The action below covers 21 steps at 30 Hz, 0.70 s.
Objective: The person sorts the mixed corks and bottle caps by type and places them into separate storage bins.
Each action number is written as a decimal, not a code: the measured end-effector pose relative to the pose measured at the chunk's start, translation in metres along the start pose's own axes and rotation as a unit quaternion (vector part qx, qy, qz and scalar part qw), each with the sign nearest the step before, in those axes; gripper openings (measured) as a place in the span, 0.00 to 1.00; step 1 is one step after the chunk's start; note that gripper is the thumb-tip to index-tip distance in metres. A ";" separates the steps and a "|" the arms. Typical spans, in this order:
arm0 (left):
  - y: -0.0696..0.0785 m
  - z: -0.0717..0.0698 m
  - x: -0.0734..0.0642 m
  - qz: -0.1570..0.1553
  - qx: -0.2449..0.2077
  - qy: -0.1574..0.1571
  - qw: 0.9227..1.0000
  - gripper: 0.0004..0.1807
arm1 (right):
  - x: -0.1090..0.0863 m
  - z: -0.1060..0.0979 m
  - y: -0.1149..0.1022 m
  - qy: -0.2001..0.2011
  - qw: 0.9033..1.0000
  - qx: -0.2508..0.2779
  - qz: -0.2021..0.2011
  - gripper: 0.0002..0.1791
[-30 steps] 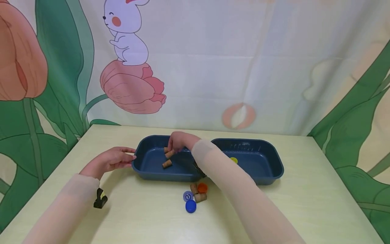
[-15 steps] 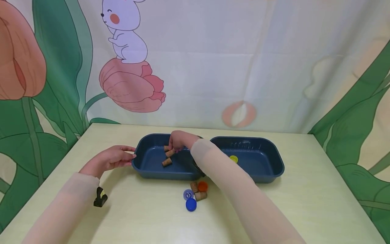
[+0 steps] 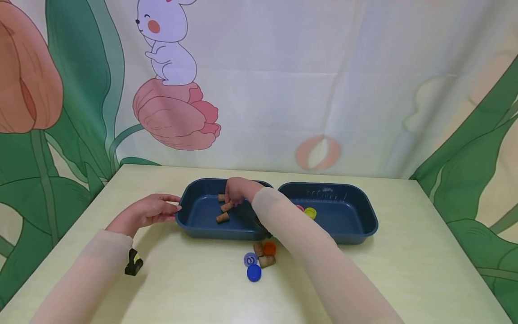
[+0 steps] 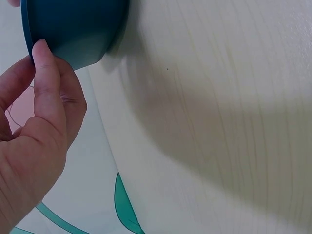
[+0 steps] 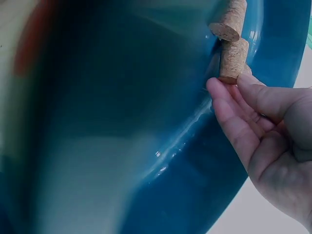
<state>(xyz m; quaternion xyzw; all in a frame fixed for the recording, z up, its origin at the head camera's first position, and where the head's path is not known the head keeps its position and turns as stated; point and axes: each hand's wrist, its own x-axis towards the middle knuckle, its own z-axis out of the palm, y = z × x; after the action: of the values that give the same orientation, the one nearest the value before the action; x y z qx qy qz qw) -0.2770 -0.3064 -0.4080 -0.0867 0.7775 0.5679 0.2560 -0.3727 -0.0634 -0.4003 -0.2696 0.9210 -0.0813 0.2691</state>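
The right sleeve (image 3: 301,229) hid the near left corner of the right tray (image 3: 348,220), leaving me only a sliver of something pink (image 3: 300,208). The right hand (image 3: 238,190) covered one end of the rearmost cork (image 3: 221,198). In the left-wrist view the left tray (image 4: 73,24) ran off the top; in the right-wrist view a red smear (image 5: 31,41) stayed too blurred to name.
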 end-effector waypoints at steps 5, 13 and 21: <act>0.000 -0.001 0.001 0.000 -0.001 -0.001 1.000 0.33 | 0.003 0.001 0.001 -0.013 1.000 -0.005 0.004 0.13; 0.000 0.001 0.000 -0.002 0.002 0.004 1.000 0.33 | 0.007 0.004 0.003 -0.027 1.000 -0.004 0.014 0.12; 0.001 0.001 -0.001 0.000 0.003 0.004 1.000 0.33 | 0.003 0.004 0.002 -0.026 0.999 0.018 0.018 0.09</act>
<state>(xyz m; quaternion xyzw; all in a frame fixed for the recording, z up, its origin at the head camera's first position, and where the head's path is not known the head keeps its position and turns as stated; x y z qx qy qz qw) -0.2762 -0.3051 -0.4069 -0.0883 0.7801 0.5653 0.2532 -0.3740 -0.0632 -0.4055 -0.2498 0.9169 -0.0859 0.2991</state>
